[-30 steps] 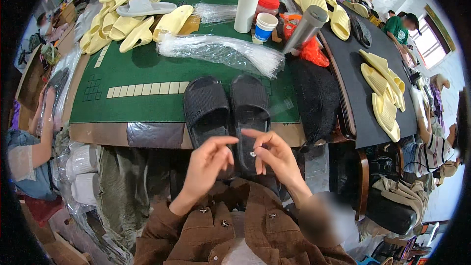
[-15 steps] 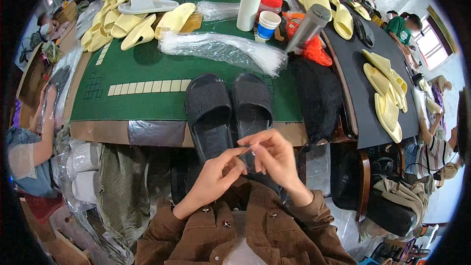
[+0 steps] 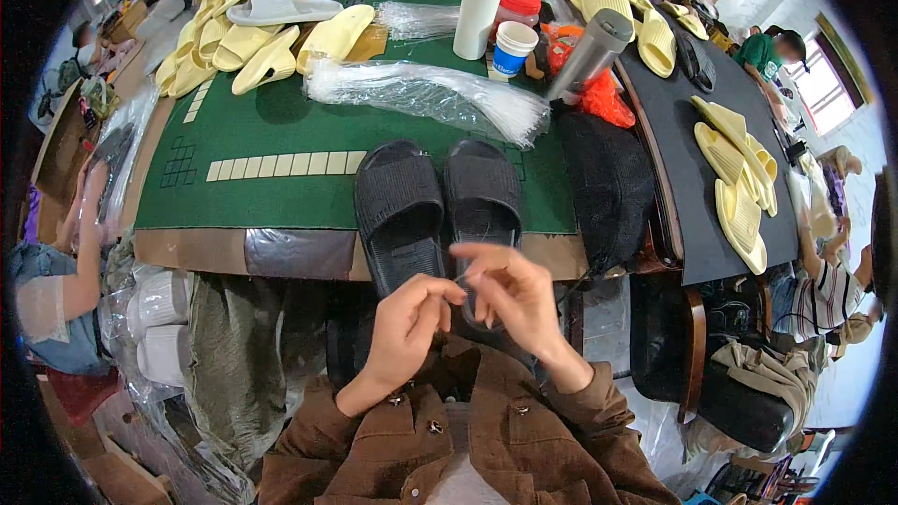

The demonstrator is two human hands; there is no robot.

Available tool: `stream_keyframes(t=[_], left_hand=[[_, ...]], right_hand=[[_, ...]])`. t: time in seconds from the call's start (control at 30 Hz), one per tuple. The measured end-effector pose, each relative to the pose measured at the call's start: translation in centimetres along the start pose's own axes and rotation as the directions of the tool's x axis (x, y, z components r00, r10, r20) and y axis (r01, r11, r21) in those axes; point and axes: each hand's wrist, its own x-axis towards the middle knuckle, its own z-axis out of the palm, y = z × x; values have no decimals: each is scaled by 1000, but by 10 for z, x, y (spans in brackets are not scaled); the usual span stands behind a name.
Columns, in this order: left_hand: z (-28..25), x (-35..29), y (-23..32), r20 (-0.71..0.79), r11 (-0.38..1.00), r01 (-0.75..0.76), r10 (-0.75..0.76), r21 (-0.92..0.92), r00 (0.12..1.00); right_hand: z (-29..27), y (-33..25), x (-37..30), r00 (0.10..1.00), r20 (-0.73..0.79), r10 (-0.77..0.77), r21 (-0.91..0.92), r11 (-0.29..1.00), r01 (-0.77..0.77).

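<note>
Close together, the left hand (image 3: 412,323) and right hand (image 3: 510,295) pinch a thin clear strand (image 3: 458,279). Just beyond lie two black slippers (image 3: 440,206) on the green table (image 3: 281,131). A clear plastic bundle (image 3: 430,93) lies farther back.

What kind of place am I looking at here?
Probably a small workshop where slippers get finished or packed by hand. A pair of black ribbed slide slippers lies on the green felt-topped table, piles of pale yellow foam slippers and a bundle of clear plastic strands lie around, and other people sit nearby.

black slippers (image 3: 440,206) block the table edge; green mat (image 3: 281,131) beyond lies open
</note>
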Motion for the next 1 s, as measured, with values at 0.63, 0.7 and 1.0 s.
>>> stream_keyframes(t=[0.63, 0.7, 1.0], left_hand=[[-19, 35, -30, -28, 705, -134, 213, 696, 977], [-16, 33, -25, -47, 841, -50, 89, 538, 995], [-29, 31, -33, 63, 761, 288, -311, -581, 948]], right_hand=[[-30, 39, 6, 984, -176, 24, -235, 970, -66], [-29, 31, 1, 993, -86, 84, -215, 971, -101], [8, 21, -9, 791, 456, 408, 109, 856, -505]])
